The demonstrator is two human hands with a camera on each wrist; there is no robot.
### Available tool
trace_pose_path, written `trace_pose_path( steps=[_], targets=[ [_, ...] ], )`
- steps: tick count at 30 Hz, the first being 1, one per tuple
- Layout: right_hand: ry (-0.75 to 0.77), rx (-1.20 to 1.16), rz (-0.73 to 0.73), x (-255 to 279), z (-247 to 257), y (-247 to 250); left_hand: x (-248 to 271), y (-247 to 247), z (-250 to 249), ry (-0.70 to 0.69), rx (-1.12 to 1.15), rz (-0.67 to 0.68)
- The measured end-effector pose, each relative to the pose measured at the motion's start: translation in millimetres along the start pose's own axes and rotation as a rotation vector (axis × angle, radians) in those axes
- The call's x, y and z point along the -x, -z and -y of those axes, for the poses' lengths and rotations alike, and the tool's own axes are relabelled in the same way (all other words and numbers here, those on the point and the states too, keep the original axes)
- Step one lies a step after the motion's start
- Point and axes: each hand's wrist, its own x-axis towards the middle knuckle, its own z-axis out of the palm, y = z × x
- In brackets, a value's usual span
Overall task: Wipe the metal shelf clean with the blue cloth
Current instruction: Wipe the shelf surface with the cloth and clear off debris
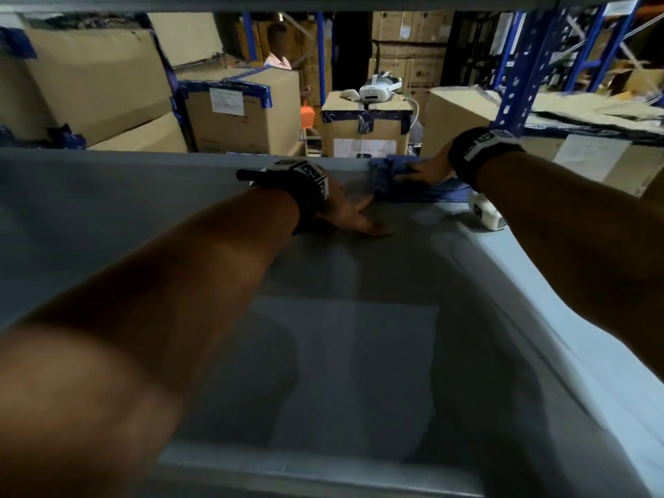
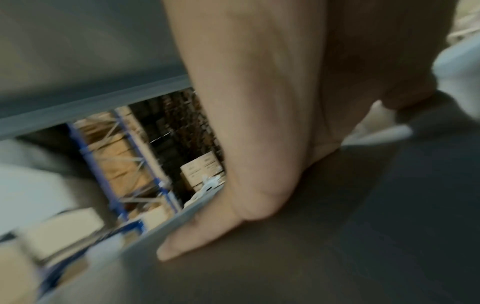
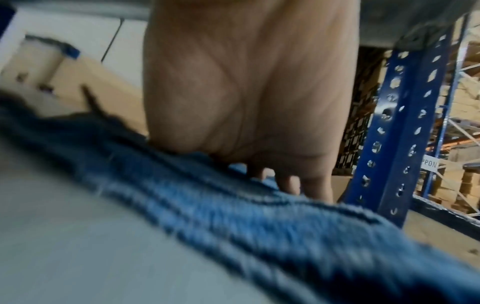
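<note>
Fingertips (image 3: pixel 291 185) on cloth (image 3: pixel 233 216): wrist view only.

The metal shelf (image 1: pixel 107 210) under my arms is painted grey, smooth and matt, with only a dull sheen where light falls toward four o'clock. The blue cloth (image 1: pixel 399 181) beneath my right hand (image 1: pixel 429 170) at one o'clock is a napped, fuzzy terry with a stitched hem, rough against the slick panel. My left hand (image 1: pixel 354 217) lies flat on bare paint. The upright post (image 1: pixel 517 84) at two o'clock is glossy blue enamelled steel, punched with holes. The boxes (image 1: pixel 244 116) at twelve o'clock are matt brown cardboard, edged with shiny blue tape and carrying white paper labels.
</note>
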Motion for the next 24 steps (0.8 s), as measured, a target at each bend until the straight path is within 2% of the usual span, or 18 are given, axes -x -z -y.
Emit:
trace_pose_path(
  steps=[5, 8, 10, 14, 17, 21, 24],
  targets=[
    [-0.05, 0.017, -0.023, -38.1, -6.7, 3.6, 17.8, 11.7, 69.6, 0.171, 0.061, 0.032],
    [-0.098, -0.056, -0.019, -27.5, -0.6, 1.5, 14.7, 9.0, 102.0, 0.221, 0.145, 0.076],
    [-0.082, -0.042, -0.011, -17.7, 2.2, 4.6, 13.1, 8.0, 105.6, 0.216, 0.131, 0.063],
    [0.101, -0.008, -0.006, -1.8, 18.8, 14.4, 14.0, 8.4, 103.1, 0.214, 0.078, 0.041],
    [0.182, -0.015, 0.0, -2.0, 29.7, 13.6, 11.6, 10.4, 102.1, 0.202, 0.088, 0.036],
    [0.165, 0.113, -0.026, -20.5, 22.9, 11.1, 12.1, 11.4, 99.3, 0.239, 0.057, 0.042],
    [0.011, 0.096, -0.024, -37.0, 15.0, 6.3, 11.3, 11.7, 96.4, 0.257, 0.043, 0.052]
  ],
)
